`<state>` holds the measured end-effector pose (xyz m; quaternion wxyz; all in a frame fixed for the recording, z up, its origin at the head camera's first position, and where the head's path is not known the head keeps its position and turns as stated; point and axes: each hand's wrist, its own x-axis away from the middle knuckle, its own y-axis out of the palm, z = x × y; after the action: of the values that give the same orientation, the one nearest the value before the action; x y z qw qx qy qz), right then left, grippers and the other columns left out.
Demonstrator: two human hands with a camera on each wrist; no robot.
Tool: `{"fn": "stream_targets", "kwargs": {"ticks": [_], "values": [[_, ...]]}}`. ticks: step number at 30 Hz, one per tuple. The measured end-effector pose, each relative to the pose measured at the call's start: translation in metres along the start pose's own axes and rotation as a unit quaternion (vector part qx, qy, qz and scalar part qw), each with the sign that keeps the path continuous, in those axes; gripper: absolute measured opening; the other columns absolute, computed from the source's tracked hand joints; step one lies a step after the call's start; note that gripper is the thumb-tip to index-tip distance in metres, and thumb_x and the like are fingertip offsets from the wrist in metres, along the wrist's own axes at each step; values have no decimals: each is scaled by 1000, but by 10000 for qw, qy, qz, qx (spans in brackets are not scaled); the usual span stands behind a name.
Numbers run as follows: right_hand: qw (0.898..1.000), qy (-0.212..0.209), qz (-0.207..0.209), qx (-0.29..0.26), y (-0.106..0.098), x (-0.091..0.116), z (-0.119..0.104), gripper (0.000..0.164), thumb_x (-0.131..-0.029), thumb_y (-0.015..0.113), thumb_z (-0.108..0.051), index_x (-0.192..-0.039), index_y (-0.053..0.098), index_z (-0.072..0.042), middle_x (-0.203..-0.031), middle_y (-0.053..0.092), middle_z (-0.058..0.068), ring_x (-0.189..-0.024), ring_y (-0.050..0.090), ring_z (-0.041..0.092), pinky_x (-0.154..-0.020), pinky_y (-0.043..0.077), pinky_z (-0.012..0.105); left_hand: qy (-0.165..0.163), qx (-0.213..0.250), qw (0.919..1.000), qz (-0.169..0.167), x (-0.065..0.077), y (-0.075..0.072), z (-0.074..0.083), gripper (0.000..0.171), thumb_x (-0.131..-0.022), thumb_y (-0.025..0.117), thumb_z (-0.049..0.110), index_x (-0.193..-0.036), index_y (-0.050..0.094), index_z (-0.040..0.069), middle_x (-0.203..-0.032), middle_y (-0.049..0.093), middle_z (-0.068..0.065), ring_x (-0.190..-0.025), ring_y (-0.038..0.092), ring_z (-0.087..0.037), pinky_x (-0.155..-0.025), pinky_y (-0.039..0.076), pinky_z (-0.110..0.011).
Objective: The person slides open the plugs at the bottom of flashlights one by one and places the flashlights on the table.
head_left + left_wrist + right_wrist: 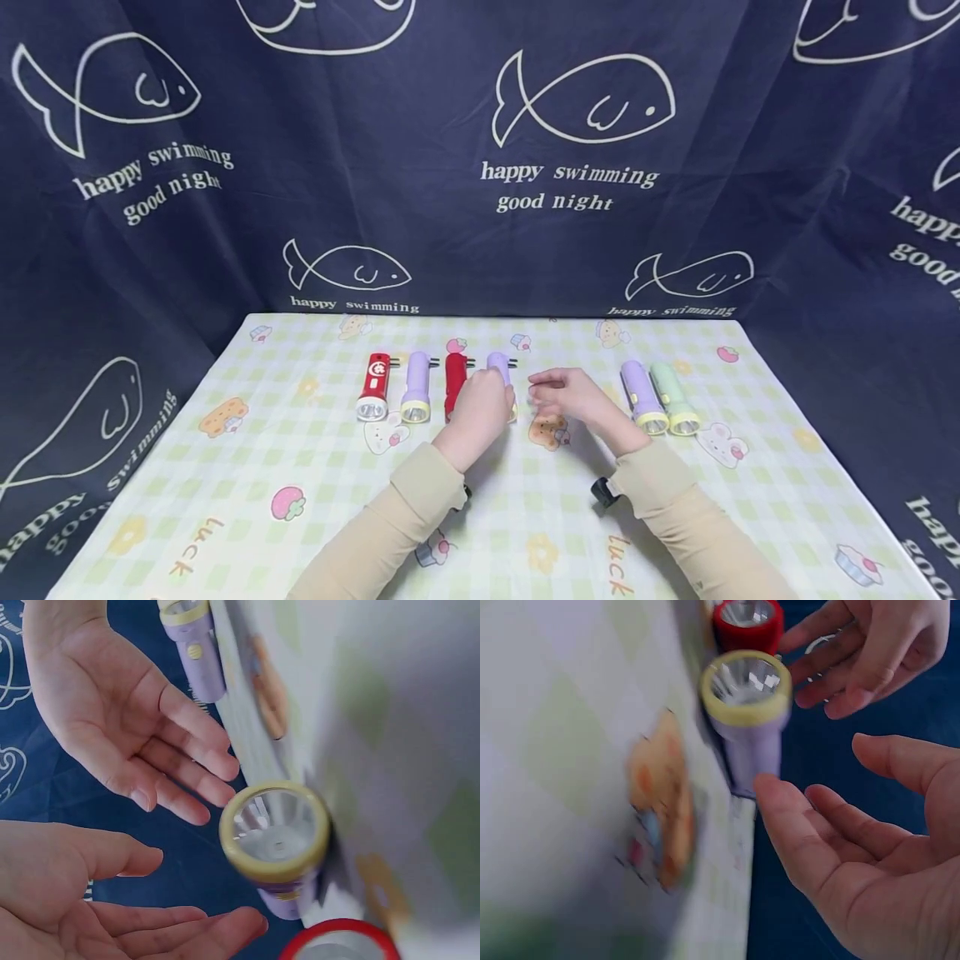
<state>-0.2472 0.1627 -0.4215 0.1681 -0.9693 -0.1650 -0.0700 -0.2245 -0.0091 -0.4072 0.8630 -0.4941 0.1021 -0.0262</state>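
My left hand (480, 408) is over the table between a plain red flashlight (454, 375) and a purple flashlight (497, 360), partly covering both in the head view. Its fingers are extended near the purple one in the left wrist view, holding nothing. To the right of that purple flashlight, my right hand (573, 398) hovers with fingers loosely spread and nothing between them. The wrist views show the purple flashlight's yellow rim and clear lens (276, 832) close to both hands. Part of the red flashlight's rim (748, 631) appears beyond it.
Left of the hands lie a red flashlight with a white rim (375, 385) and another purple flashlight (417, 385). Beyond my right hand, a purple flashlight (641, 396) and a green flashlight (672, 396) lie side by side. A checked cloth (247, 483) covers the table; a dark curtain hangs behind.
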Motion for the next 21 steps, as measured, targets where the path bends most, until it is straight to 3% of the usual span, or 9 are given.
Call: {"fn": "stream_targets", "kwargs": {"ticks": [4,9,13,21], "values": [[9998,-20,78,172,-15,5,-8,45,-91,60,-11,-126,48,14,-119,59,29,-99,64,35,-87,53,43,174,-78,9997,157,-3,-4,7,21,-90,61,19,-91,58,-2,-73,62,-11,-63,63,-21,-53,53,-27],[9981,-36,264,556,-37,10,-15,45,-91,59,-12,-127,49,13,-119,59,29,-99,64,31,-82,56,39,359,-258,9987,240,-5,-5,18,35,-91,59,22,-110,60,-8,-92,66,-16,-82,67,-27,-71,57,-33],[9943,-13,392,995,-53,16,-20,43,-91,58,-11,-127,50,11,-117,61,27,-97,65,30,-78,57,35,420,-358,9983,166,-8,-6,28,45,-92,58,25,-122,55,-8,-104,65,-18,-94,64,-28,-81,56,-34],[9848,-17,602,1626,-77,25,-22,45,-90,60,-14,-125,50,12,-116,60,29,-93,66,27,-75,58,36,552,-411,9976,-113,-16,-7,43,50,-92,58,33,-128,52,-1,-119,63,-14,-106,62,-26,-91,45,-38]]}}
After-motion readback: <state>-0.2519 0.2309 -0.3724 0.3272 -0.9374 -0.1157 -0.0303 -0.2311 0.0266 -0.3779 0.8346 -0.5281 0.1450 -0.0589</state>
